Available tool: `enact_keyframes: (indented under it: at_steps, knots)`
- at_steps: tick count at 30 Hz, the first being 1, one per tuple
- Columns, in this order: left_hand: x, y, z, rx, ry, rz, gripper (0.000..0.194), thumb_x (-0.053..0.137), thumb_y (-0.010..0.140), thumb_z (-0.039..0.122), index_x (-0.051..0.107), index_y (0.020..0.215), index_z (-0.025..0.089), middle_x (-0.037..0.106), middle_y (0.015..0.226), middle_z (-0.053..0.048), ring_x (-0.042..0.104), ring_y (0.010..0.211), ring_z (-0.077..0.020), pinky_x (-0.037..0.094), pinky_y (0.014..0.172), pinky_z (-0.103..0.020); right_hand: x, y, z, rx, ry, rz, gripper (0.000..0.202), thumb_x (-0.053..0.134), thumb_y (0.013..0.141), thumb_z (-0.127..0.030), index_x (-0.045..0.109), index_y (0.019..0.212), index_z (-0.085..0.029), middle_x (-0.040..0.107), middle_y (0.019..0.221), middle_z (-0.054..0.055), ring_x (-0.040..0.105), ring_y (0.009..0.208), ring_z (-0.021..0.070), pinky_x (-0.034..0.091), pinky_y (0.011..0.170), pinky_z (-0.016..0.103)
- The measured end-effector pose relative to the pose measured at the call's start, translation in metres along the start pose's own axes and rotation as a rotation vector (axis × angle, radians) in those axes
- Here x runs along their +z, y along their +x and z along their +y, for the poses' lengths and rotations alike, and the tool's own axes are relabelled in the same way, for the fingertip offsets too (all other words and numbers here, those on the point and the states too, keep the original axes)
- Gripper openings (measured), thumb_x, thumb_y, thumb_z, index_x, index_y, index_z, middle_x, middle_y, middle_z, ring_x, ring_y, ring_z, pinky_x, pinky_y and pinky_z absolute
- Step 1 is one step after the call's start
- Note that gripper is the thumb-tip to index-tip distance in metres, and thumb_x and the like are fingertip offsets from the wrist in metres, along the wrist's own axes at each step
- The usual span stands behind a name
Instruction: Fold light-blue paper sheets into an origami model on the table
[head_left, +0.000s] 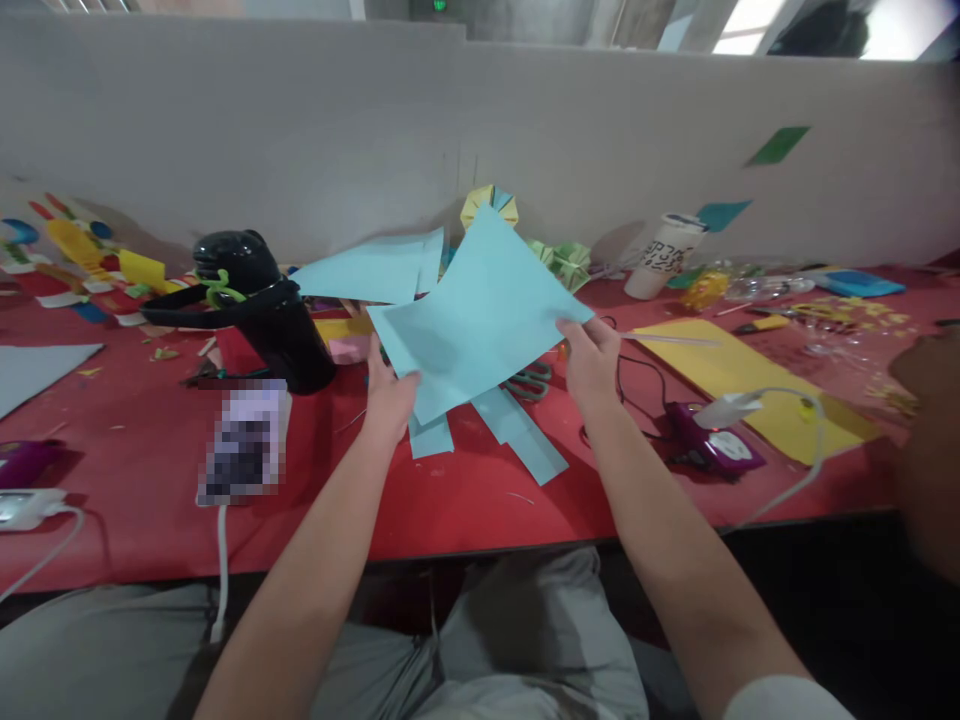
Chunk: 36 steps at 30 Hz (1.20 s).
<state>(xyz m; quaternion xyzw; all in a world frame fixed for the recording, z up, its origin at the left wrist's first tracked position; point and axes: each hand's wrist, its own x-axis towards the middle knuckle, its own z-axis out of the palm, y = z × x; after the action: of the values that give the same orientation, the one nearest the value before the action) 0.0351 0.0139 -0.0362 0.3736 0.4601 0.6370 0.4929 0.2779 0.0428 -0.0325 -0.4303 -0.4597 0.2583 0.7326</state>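
A light blue sheet of paper is held up above the red table, slightly bent, one corner pointing away from me. My left hand pinches its left side, thumb on top. At the right corner my right hand grips it, fingers partly behind the paper. Below the sheet lie narrow light blue paper strips and a pair of scissors, partly covered. More light blue sheets rest behind, to the left. A folded yellow and blue paper rosette stands beyond the sheet's far corner.
On the left are a black tumbler and a phone with a white cable. To the right lie yellow paper, a purple power socket and a white cup. Another person's arm is at the right edge.
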Motion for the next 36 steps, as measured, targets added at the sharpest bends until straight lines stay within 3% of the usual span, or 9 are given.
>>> enact_keyframes:
  at_steps: [4,8,12,16,20,23,27,30,36]
  knots:
    - [-0.004,0.000,-0.005,0.090,0.206,-0.062,0.068,0.059,0.060,0.004,0.057,0.125,0.022,0.061,0.126,-0.007,0.056,0.118,-0.0264,0.044,0.103,-0.042,-0.001,-0.007,-0.023,-0.055,0.071,-0.418,0.014,0.071,0.071,-0.030,0.075,0.083,-0.028,0.069,0.112,0.001,0.060,0.112,0.0239,0.049,0.092,0.040]
    - [-0.002,0.002,-0.009,-0.118,0.133,-0.115,0.034,0.060,0.066,0.020,0.067,0.099,0.013,0.069,0.097,-0.012,0.065,0.098,-0.0319,0.051,0.089,-0.048,0.004,-0.020,-0.044,-0.010,-0.081,-0.853,0.020,0.072,0.073,-0.030,0.077,0.092,-0.036,0.058,0.134,-0.002,0.049,0.130,0.0252,0.039,0.109,0.045]
    - [0.006,-0.002,-0.006,-0.203,-0.150,-0.178,0.045,0.057,0.079,0.056,0.063,0.099,0.017,0.070,0.098,-0.012,0.066,0.096,-0.0291,0.053,0.083,-0.044,0.014,-0.031,-0.039,-0.119,-0.247,-1.036,0.030,0.077,0.067,-0.024,0.076,0.094,-0.038,0.056,0.138,-0.004,0.036,0.140,0.0263,0.027,0.116,0.049]
    - [0.006,-0.007,-0.002,-0.170,0.012,-0.158,0.035,0.074,0.067,0.040,0.066,0.088,0.014,0.071,0.085,-0.011,0.067,0.082,-0.0265,0.053,0.074,-0.039,0.023,-0.040,-0.033,-0.174,-0.311,-1.151,0.030,0.082,0.064,-0.027,0.077,0.093,-0.037,0.052,0.142,-0.003,0.032,0.142,0.0276,0.023,0.117,0.051]
    - [0.003,-0.007,-0.001,-0.118,0.084,-0.123,0.028,0.072,0.062,0.023,0.065,0.087,0.014,0.071,0.082,-0.008,0.066,0.074,-0.0239,0.052,0.069,-0.037,0.024,-0.042,-0.038,-0.107,-0.286,-1.113,0.056,0.087,0.057,-0.039,0.071,0.111,-0.037,0.046,0.148,0.001,0.031,0.143,0.0298,0.023,0.117,0.051]
    - [0.004,-0.007,0.001,-0.071,0.034,-0.150,0.033,0.069,0.062,0.018,0.062,0.095,0.015,0.070,0.089,-0.007,0.066,0.079,-0.0225,0.053,0.075,-0.038,0.022,-0.037,-0.035,0.021,-0.241,-0.833,0.059,0.078,0.071,-0.040,0.060,0.126,-0.035,0.042,0.150,0.003,0.035,0.141,0.0267,0.027,0.115,0.049]
    - [0.007,-0.008,0.004,-0.035,-0.050,-0.235,0.050,0.068,0.063,0.013,0.055,0.110,0.018,0.069,0.103,-0.007,0.066,0.090,-0.0225,0.053,0.085,-0.040,0.023,-0.031,-0.021,0.423,-0.077,-0.474,0.069,0.079,0.069,-0.038,0.051,0.132,-0.029,0.054,0.138,0.007,0.057,0.120,0.0242,0.050,0.098,0.041]
    - [0.010,-0.011,0.006,-0.065,-0.064,-0.289,0.062,0.067,0.065,0.011,0.049,0.123,0.022,0.067,0.111,-0.007,0.066,0.097,-0.0237,0.051,0.090,-0.043,0.026,-0.031,-0.018,0.666,0.085,-0.486,0.060,0.078,0.069,-0.034,0.054,0.123,-0.025,0.069,0.111,0.006,0.069,0.092,0.0212,0.058,0.079,0.037]
    - [0.009,-0.010,0.001,-0.120,-0.045,-0.271,0.054,0.065,0.073,0.022,0.050,0.125,0.021,0.069,0.101,-0.007,0.066,0.089,-0.0231,0.051,0.084,-0.040,0.031,-0.037,-0.021,0.665,0.140,-0.509,0.045,0.079,0.063,-0.020,0.060,0.104,-0.022,0.073,0.096,0.004,0.070,0.078,0.0196,0.060,0.072,0.035]
